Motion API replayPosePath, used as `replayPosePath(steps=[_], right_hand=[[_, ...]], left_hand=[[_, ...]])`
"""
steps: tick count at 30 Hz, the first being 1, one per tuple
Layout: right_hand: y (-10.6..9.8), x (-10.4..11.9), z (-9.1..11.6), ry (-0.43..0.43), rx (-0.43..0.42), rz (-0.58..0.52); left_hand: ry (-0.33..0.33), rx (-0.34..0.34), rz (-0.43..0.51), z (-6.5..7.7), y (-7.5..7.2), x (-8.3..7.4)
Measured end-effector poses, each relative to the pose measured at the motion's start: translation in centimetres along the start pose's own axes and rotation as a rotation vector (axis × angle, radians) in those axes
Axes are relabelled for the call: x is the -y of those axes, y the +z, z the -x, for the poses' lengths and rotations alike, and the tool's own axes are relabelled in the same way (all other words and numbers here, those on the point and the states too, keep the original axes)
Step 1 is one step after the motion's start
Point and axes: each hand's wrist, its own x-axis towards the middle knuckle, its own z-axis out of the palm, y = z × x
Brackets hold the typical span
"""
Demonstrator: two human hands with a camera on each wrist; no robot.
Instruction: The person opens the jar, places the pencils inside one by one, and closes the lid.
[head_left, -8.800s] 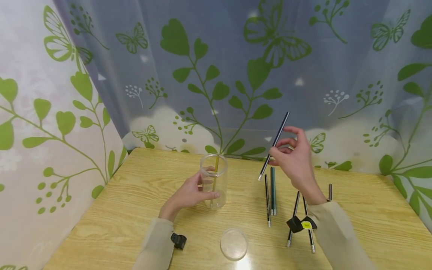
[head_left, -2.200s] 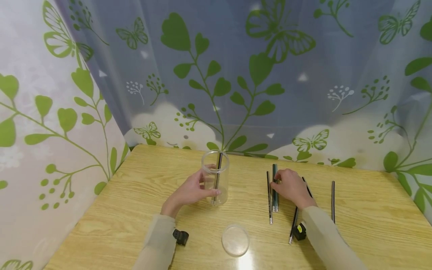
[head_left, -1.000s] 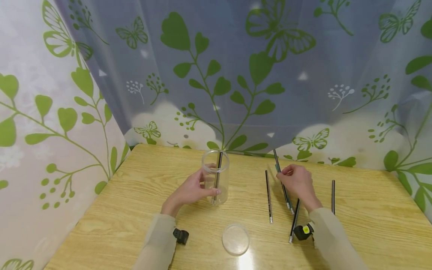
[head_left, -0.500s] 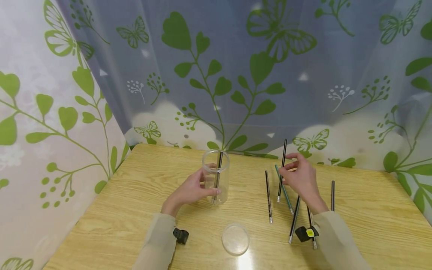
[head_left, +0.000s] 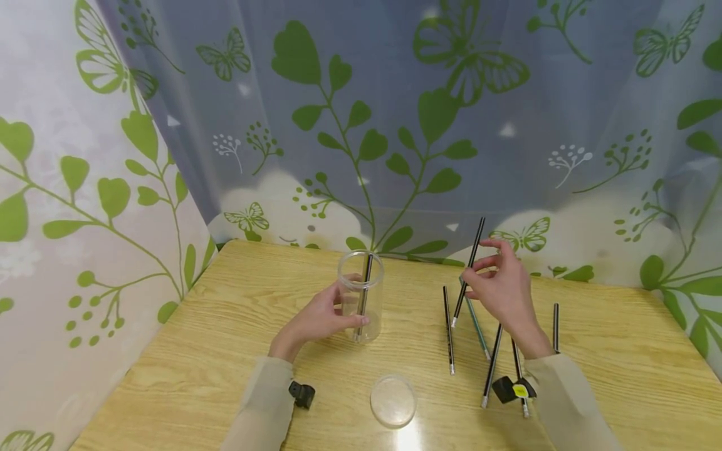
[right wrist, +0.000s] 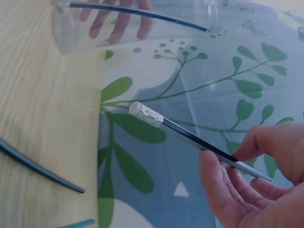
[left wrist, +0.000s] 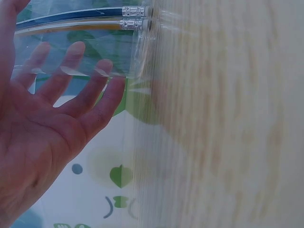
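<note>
My left hand (head_left: 318,319) holds a clear plastic jar (head_left: 375,313) upright on the wooden table, fingers behind it and thumb across its front. Inside lean a dark pencil (left wrist: 76,19) and a yellow one (left wrist: 90,25), their metal-banded ends at the bottom. My right hand (head_left: 504,288) pinches a black-and-silver striped pencil (head_left: 476,250) between thumb and fingers, raised and tilted. Its white eraser (right wrist: 136,108) points down towards the jar side. Below the hand lies a teal pencil (head_left: 478,327), and left of that a black pencil (head_left: 448,332).
More dark pencils lie by the right forearm: one crossing pencil (head_left: 492,369), another partly under the wrist camera (head_left: 510,389), and one farther right (head_left: 555,326). A round clear lid (head_left: 393,401) lies in front of the jar. A patterned curtain (head_left: 338,188) hangs behind the table.
A striped pencil has gone into the jar since the oldest frame. My right hand has since lifted another from beside the teal pencil, which shifted askew. The left hand stays put.
</note>
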Motion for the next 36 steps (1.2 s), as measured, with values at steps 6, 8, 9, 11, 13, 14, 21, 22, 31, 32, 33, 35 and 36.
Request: replayPosePath(steps=[6,8,9,11,13,14,21,22,31,32,33,35,36], right_hand=[[0.0,1.5,0.0,-0.022,-0.020,-0.045],[0.0,2.1,0.1,-0.037,-0.026,-0.058],[0.0,2.3,0.1,-0.045,-0.027,-0.063],[0.0,2.9,0.1,-0.062,-0.028,-0.074],[0.0,3.5,0.1,-0.076,-0.030,-0.081],[0.0,3.8,0.0,-0.082,-0.032,-0.086],[0.5,5.6,-0.2,-0.108,-0.038,-0.208],[0.6,5.7,-0.2,-0.116,-0.039,-0.225],[1.4,7.3,-0.4,-0.170,-0.046,-0.337],[1.5,7.5,-0.4,-0.170,-0.044,-0.344],[1.6,7.7,-0.4,-0.170,-0.042,-0.352],[1.9,8.0,-0.5,-0.169,-0.039,-0.363],[2.1,8.2,-0.5,-0.169,-0.037,-0.370]], left_hand=[[0.003,-0.003,0.001,0.0,0.0,0.0],[0.004,-0.003,0.002,-0.1,0.0,0.0],[0.004,-0.005,0.002,-0.1,0.0,0.0],[0.004,-0.007,-0.001,-0.1,0.0,0.1],[0.006,-0.008,-0.001,-0.1,0.1,0.1],[0.004,-0.008,0.000,-0.1,0.1,0.1],[-0.006,-0.001,-0.001,0.1,0.1,-0.1],[-0.006,0.000,-0.003,0.1,0.1,-0.1],[-0.018,0.004,-0.004,0.1,0.0,-0.4],[-0.020,0.003,-0.003,0.1,0.0,-0.4],[-0.021,0.003,-0.003,0.1,0.0,-0.4],[-0.020,0.003,-0.001,0.1,0.1,-0.4],[-0.018,0.002,-0.001,0.1,0.1,-0.3]])
